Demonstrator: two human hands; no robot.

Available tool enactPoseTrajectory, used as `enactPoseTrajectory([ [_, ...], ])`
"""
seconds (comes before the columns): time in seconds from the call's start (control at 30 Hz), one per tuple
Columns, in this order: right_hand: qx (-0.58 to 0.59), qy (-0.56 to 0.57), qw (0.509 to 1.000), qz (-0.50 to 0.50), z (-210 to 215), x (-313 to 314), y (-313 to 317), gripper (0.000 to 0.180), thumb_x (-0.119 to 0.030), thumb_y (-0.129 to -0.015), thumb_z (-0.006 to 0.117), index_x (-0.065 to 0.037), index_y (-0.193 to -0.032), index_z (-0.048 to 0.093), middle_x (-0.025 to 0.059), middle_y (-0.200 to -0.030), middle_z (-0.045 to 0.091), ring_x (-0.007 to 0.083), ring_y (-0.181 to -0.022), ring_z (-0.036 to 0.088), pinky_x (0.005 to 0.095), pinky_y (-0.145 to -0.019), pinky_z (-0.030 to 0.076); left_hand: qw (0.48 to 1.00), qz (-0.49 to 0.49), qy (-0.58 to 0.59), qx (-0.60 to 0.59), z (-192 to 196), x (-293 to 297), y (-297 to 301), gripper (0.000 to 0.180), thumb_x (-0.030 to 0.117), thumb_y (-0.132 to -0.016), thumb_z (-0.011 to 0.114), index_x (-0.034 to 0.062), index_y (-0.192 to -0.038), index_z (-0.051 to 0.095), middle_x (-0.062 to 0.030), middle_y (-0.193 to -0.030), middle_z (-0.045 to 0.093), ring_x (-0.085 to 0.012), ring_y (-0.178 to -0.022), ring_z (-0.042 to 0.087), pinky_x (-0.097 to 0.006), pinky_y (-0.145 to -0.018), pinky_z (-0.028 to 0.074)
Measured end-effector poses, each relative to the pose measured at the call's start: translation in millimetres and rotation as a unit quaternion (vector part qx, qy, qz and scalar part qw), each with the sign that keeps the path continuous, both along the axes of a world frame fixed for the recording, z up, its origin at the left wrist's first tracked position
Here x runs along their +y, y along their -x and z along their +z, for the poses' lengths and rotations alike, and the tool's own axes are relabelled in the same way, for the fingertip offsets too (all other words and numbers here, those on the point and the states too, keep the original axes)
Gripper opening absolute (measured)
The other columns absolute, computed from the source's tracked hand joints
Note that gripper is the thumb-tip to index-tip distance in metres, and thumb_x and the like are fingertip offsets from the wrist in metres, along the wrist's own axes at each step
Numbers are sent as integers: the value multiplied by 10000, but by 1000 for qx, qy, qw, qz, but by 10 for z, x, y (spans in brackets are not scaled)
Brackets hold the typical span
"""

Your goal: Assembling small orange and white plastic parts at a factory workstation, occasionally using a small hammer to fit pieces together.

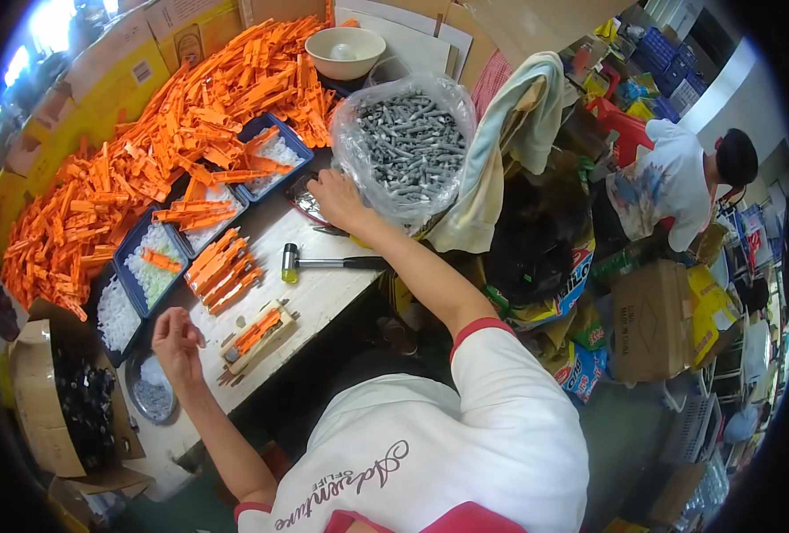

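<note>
My right hand (337, 197) reaches over a small dish (304, 201) of thin shiny pieces, fingers bent down into it; the fingertips are partly hidden. My left hand (178, 345) hovers above the bench's near left side, its fingers curled in toward the thumb; whatever they may hold is too small to make out. Close to its right lies a pale block fixture (274, 341) with an orange plastic part (259, 330) set in it. Several assembled orange parts (224, 271) lie side by side beyond the fixture. A small hammer (323, 263) with a yellowish transparent face rests to their right.
A large heap of orange parts (181, 115) fills the back left. Blue trays (148, 306) hold small white pieces. A clear bag (410, 142) of grey plugs stands by a cream bowl (345, 53). At left are a round metal dish (153, 391) and a carton (46, 400) of dark pieces.
</note>
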State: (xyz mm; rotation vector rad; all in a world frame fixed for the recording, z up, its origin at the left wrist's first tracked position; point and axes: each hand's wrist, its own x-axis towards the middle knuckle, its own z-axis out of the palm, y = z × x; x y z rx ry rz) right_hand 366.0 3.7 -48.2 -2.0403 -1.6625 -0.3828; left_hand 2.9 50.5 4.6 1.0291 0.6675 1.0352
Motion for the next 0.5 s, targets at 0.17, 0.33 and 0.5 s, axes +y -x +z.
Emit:
enactPoseTrajectory([
  [0.17,30,-14,999,-7,52,-135,21,167,3,-688,512,-75,-835,519,112,-850,506,293,-849,511,426,-725,356,999,-25,29,-23,20,-533,-121,182,39,-831,574,-44,-993,568,-70,-798,555,-104,-580,528,-252,-489,474],
  [0.33,128,-26,991,15,122,-308,185,111,-33,-732,548,-83,-829,531,84,-849,519,275,-849,519,423,-725,344,997,-53,56,20,-49,-812,-177,190,5,-817,567,-55,-998,575,-101,-822,580,-142,-656,574,-278,-553,510],
  [0.5,186,-65,960,199,333,-559,725,41,-45,-771,544,-62,-797,518,82,-809,507,268,-822,511,375,-685,383,992,-36,22,121,-65,-1094,-210,165,-41,-802,535,-69,-958,581,-122,-794,579,-176,-654,581,-291,-548,517],
])
